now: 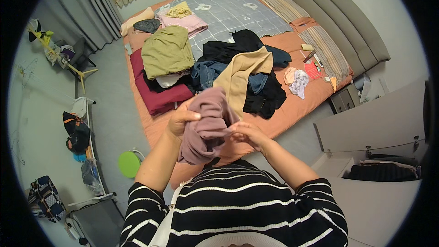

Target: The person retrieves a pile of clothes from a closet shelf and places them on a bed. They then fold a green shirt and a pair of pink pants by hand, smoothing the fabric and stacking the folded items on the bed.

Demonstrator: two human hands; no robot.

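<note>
Head view, looking down over the person's striped black-and-white top (238,206) toward a bed (292,110). Both hands are holding a mauve garment (208,126) at the centre of the picture, above the near edge of the bed. The left hand (181,121), at 9 o'clock of the garment, is closing around its upper fold, thumb lying on top. The right hand (247,133), at 3 o'clock of the garment, is pinching the bunched cloth with curled fingers. The garment is hanging in loose folds between the two hands, its lower end drooping toward the person's chest.

On the bed, a tan garment (240,75) is lying at 12 o'clock of the hands, draped over dark clothes (265,96) and blue denim (206,73). An olive-green folded piece (167,52) is resting at 11 o'clock on a dark red cushion (160,98). A green round stool (129,163) is standing on the floor at 8 o'clock. An open white drawer (375,169) holding dark clothing is sitting at 4 o'clock.
</note>
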